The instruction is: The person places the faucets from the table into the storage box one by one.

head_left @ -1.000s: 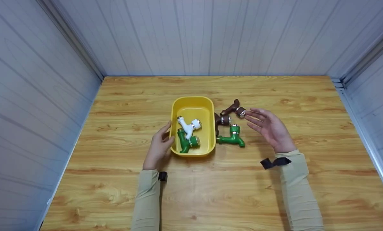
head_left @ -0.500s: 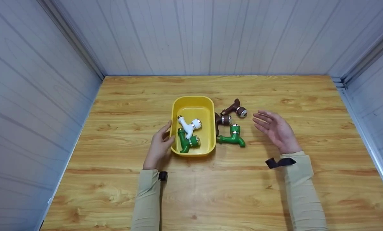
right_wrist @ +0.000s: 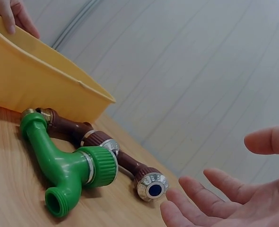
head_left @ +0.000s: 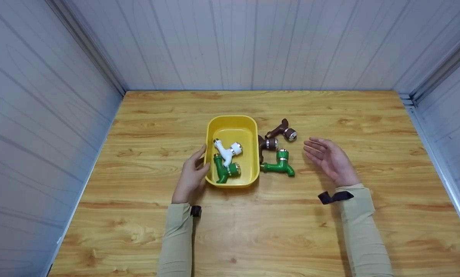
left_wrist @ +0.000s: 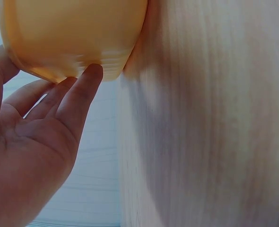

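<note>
Fingers [left_wrist: 78,94] of the left hand [head_left: 191,175] rest straight against the yellow tub [head_left: 233,122], steadying it, while the right hand [head_left: 332,159] hovers open and empty, a green tap [head_left: 279,165] lying just beyond its fingertips.

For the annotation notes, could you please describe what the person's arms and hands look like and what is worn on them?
Both arms wear long, close-fitting beige sleeves to the wrist: the left sleeve and the right sleeve. Each wrist carries a black strap, a small one on the left, a longer loose-ended one on the right. The left hand and right hand are bare, without gloves or visible rings.
</note>
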Action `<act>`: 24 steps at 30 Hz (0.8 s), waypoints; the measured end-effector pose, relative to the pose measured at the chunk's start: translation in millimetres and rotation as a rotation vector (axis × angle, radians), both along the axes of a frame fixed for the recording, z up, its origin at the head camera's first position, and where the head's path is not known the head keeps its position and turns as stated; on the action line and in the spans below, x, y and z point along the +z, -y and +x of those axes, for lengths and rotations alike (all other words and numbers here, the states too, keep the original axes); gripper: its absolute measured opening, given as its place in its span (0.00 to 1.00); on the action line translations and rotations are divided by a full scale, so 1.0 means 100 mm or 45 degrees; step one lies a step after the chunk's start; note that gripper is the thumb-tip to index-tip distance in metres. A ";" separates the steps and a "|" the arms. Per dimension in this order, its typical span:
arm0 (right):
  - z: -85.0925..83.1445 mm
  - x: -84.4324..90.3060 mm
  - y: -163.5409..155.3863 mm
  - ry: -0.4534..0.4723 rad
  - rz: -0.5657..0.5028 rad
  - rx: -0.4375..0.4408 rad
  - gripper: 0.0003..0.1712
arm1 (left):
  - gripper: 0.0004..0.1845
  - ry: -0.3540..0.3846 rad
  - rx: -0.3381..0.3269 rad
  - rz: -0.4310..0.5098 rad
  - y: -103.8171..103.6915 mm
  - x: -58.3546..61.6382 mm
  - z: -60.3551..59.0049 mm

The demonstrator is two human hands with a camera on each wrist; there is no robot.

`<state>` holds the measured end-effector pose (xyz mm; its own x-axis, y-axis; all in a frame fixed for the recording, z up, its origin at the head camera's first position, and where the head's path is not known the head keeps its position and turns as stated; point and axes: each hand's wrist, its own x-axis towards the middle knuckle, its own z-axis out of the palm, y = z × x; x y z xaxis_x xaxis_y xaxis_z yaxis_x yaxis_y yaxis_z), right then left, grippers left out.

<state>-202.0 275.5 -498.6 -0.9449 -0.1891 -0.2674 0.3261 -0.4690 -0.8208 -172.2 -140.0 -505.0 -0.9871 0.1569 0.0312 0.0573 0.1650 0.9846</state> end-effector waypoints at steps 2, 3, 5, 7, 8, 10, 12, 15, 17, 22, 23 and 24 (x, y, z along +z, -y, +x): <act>0.00 -0.02 0.01 0.000 0.012 0.003 0.25 | 0.30 0.005 0.005 0.017 0.00 -0.01 -0.01; 0.00 -0.03 0.02 0.003 0.012 0.004 0.23 | 0.30 0.014 0.004 0.027 0.01 -0.02 -0.01; -0.01 -0.05 0.03 0.009 0.017 0.003 0.22 | 0.31 0.028 0.003 0.044 0.01 -0.03 -0.01; -0.01 -0.07 0.05 0.010 0.031 0.007 0.20 | 0.31 0.034 0.000 0.053 0.01 -0.03 -0.01; -0.01 -0.09 0.07 0.016 0.035 0.008 0.19 | 0.31 0.037 -0.001 0.056 0.01 -0.03 -0.01; -0.02 -0.11 0.09 0.027 0.059 0.017 0.20 | 0.31 0.042 -0.005 0.058 0.01 -0.02 0.00; -0.03 -0.13 0.12 0.038 0.074 0.031 0.20 | 0.31 0.043 -0.005 0.055 0.01 -0.01 0.00; -0.04 -0.15 0.15 0.066 0.092 0.043 0.21 | 0.30 0.020 -0.005 0.037 0.00 -0.01 0.00; -0.04 -0.16 0.16 0.074 0.093 0.055 0.20 | 0.30 0.005 -0.007 0.027 0.00 -0.01 0.01; -0.05 -0.18 0.20 0.069 0.100 0.077 0.22 | 0.30 -0.008 -0.004 0.012 0.00 0.00 0.01; -0.05 -0.18 0.20 0.067 0.104 0.079 0.24 | 0.30 -0.004 -0.002 0.012 0.00 0.00 0.01; -0.05 -0.18 0.21 0.066 0.108 0.082 0.25 | 0.30 -0.001 0.001 0.009 0.00 0.00 0.01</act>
